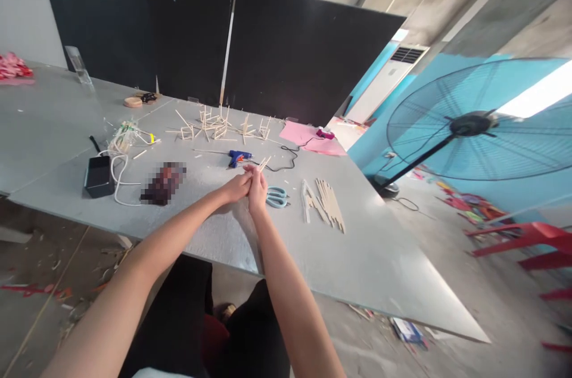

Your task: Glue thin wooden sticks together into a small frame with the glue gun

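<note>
Both of my hands meet over the middle of the table, and a few thin wooden sticks (265, 163) poke out past the fingers. My right hand (257, 188) is closed around the sticks. Against it rests my left hand (240, 185), fingers curled; what they grip is hidden. Just right of the hands lie scissors with light blue handles (277, 197). A blue glue gun (239, 158) sits behind them, its black cord running right. Farther right, loose wooden sticks (329, 205) lie fanned out beside a clear glue stick bundle or strip (306, 202).
Stick frames (214, 124) stand along the back of the table (357, 247). On the left are a black box-shaped device (99, 176), a white cable (117, 178) and a blurred-out item (163, 183). Pink paper (308, 138) lies back right; a large fan (473, 123) stands beyond.
</note>
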Demonstrator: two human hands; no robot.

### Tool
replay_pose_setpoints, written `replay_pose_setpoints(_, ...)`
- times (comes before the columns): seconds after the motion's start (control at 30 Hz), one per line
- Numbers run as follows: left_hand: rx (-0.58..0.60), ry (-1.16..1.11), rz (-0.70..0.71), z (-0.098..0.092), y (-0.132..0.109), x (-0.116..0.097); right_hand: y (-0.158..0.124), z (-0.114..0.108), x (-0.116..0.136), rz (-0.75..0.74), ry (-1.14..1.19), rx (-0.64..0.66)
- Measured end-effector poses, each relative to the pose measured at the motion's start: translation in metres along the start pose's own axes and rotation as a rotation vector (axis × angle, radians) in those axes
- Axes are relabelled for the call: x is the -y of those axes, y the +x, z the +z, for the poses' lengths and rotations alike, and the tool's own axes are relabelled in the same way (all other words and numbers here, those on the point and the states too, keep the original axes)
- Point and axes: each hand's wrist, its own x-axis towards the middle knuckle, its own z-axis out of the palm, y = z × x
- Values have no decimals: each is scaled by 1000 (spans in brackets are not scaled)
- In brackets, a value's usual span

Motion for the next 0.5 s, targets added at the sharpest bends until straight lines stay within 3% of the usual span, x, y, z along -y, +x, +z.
replay_pose_setpoints(0.13, -40, 78, -11, -6, -12, 7, -6, 1, 4, -18, 33, 103)
replay_pose_setpoints(0.33, 15, 104, 56, -12, -19, 13, -9, -2, 9, 29, 36, 232)
replay_pose_setpoints(0.5, 27, 165, 140, -32, -38, 33, -14, 3, 8, -38, -25, 367)
